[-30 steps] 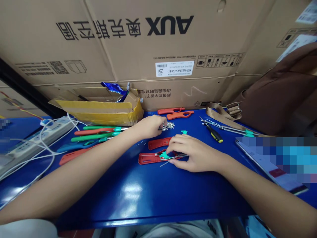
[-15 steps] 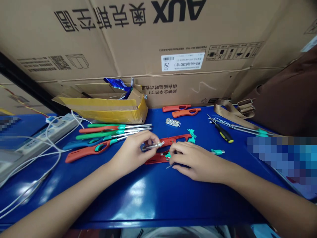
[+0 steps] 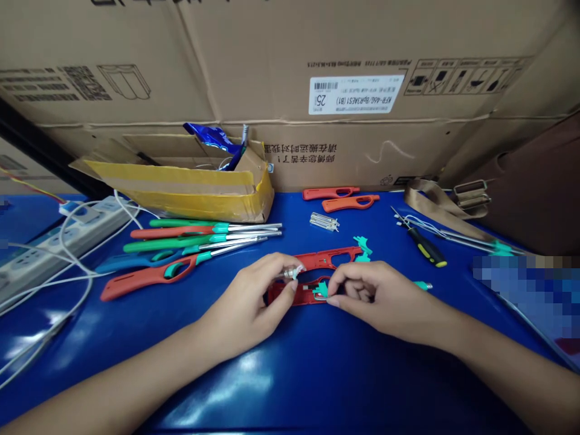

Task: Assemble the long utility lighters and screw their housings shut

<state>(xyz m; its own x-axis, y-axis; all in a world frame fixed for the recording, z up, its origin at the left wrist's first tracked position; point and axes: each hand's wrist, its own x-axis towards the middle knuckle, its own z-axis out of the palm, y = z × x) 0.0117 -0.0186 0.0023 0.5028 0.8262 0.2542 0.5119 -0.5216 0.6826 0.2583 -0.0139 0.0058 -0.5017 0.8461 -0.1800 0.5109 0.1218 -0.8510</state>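
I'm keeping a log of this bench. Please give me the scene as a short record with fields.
Left hand: holding a small tube with a whitish tip
Right hand: fingertips at a green piece; grip unclear
Red handle halves: two, one behind the other
Tube pile: behind the halves
Long lighters: five, at left, before the yellow-taped box
Orange-red handles: two, at the back
Screwdriver: at right, black and yellow

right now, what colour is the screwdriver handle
The screwdriver handle is black with yellow parts, seen best in the head view.
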